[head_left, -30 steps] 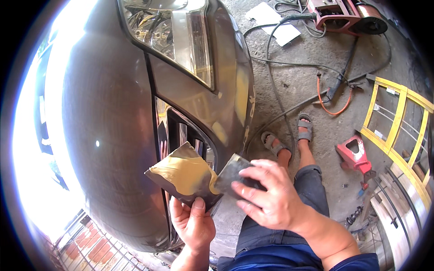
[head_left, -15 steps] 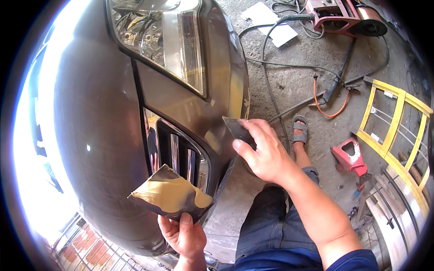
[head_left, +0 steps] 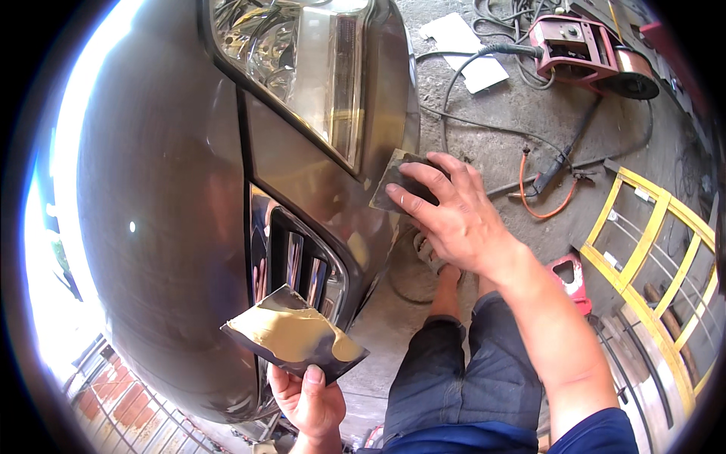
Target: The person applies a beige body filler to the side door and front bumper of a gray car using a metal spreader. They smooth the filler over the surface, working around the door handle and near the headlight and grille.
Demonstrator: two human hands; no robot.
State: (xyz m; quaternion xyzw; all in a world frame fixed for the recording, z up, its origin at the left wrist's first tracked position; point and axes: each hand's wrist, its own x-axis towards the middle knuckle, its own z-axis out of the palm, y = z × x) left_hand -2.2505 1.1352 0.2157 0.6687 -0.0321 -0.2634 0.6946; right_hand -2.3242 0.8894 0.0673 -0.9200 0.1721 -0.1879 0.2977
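Between the thumb and fingers of my left hand (head_left: 308,401) is a dark flat board, its top smeared with thick yellow body filler (head_left: 283,331). It hovers over the lower front of a grey-brown car bumper (head_left: 166,227), near the vent with chrome slats (head_left: 296,261). My right hand (head_left: 461,216) grips a thin dark spreader (head_left: 389,178), fingers lying across its back. The spreader's edge appears to rest on the bumper corner below the headlight (head_left: 318,83). A pale filler patch (head_left: 357,246) shows on the panel nearby.
Beyond the car, a red wire-feed welder (head_left: 571,45), cables and a white sheet (head_left: 469,60) lie on the concrete. A yellow metal frame (head_left: 643,242) and a red stand (head_left: 569,280) are at the right. A metal grating (head_left: 125,401) lies at the lower left.
My right hand has moved up and right, the spreader now flatter against the bumper corner. My left hand with the filler board has barely shifted. The view has moved and one foot has stepped.
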